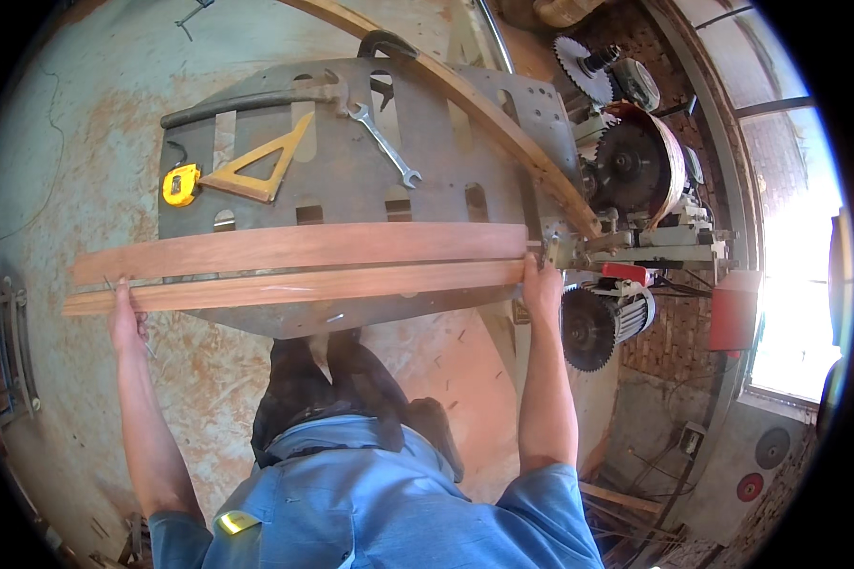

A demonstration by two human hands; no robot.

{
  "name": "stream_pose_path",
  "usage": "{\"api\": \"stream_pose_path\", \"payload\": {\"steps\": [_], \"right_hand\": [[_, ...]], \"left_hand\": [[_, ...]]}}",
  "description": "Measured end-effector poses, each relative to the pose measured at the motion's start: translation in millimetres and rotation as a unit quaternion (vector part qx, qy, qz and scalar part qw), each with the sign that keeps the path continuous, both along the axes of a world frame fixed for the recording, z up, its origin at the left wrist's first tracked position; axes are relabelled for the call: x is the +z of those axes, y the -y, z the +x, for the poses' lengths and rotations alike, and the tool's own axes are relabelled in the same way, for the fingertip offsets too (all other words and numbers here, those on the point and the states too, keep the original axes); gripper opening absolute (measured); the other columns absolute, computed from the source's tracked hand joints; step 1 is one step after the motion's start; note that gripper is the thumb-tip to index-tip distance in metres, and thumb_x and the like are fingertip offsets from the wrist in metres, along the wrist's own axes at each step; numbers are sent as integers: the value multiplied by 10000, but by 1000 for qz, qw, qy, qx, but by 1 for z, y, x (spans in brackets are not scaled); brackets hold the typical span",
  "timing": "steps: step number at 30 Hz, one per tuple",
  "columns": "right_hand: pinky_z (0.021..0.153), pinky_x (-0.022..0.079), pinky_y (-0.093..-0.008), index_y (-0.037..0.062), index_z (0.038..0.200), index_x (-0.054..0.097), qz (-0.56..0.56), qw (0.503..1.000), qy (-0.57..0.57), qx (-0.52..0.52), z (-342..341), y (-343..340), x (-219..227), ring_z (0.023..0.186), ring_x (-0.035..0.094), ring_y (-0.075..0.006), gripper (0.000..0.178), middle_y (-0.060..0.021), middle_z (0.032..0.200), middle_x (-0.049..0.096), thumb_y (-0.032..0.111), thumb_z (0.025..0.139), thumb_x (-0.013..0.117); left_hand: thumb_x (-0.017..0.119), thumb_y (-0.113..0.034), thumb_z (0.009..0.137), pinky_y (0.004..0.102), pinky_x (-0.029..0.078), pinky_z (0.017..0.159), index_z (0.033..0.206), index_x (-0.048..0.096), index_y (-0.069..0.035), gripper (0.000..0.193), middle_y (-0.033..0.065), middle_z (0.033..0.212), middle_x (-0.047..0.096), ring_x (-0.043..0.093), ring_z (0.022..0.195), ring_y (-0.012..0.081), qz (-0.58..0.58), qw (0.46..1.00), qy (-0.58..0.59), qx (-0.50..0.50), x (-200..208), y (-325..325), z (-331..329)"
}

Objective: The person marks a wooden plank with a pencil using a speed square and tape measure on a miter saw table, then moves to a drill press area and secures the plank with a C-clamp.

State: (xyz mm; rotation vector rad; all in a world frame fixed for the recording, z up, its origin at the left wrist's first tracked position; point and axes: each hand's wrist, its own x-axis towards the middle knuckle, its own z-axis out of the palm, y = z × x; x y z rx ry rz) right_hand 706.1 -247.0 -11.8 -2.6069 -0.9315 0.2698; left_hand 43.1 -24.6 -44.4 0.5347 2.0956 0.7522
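Note:
Two long reddish wooden boards lie side by side across the near part of a slotted metal table [256,180], with a narrow gap between them. My left hand [128,318] is closed on the left end of the near wooden board [332,282]. A thin stick-like piece also shows at that hand, too small to name. At the other end, my right hand [541,284] grips the same board, thumb on top. The far wooden board [304,248] has its right end close to my right fingertips.
Farther back on the table lie a hammer [256,106], a yellow set square [264,171], a tape measure [181,185] and a wrench [385,144]. A long wooden strip [484,104] slants across the table. Toothed circular blades [628,161] and a motor [633,313] stand at the right.

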Motion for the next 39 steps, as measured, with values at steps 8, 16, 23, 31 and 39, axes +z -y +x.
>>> {"api": "stream_pose_path", "payload": {"steps": [8,16,23,31,39], "right_hand": [[796,508,-458,9,1067,694,22,999,-26,-40,-17,6,17,904,676,-426,393,-259,910,695,366,991,549],[907,494,-384,9,1250,640,42,977,-185,-98,5,30,5,1025,681,-309,422,-217,1039,714,322,974,574],[802,498,-393,-41,1171,659,-25,970,-205,-127,16,35,-3,891,670,-271,413,-197,966,708,301,950,593],[681,496,-318,22,1082,657,169,930,-268,-187,1,44,-16,813,615,-143,287,-49,942,665,282,997,570],[821,468,-294,72,1057,611,522,680,-432,-280,-18,57,-23,915,585,-119,181,-17,991,621,226,1026,522]], "left_hand": [[629,-689,846,231,221,374,850,548,-207,488,-54,585,436,332,407,62,36,998,54,18,9,21,8],[649,-612,863,256,346,480,917,577,-227,396,-63,689,522,471,564,64,49,988,145,36,-5,40,-21],[595,-554,926,246,311,424,1044,602,-197,376,-44,896,655,579,724,96,139,948,236,163,-22,55,-12],[487,-558,1002,299,377,485,1208,594,-150,470,26,1090,645,596,828,182,229,892,373,109,-50,79,-38],[506,-569,979,523,321,1156,1403,524,-148,598,0,1417,545,475,1298,226,308,771,442,339,36,78,52]]}}
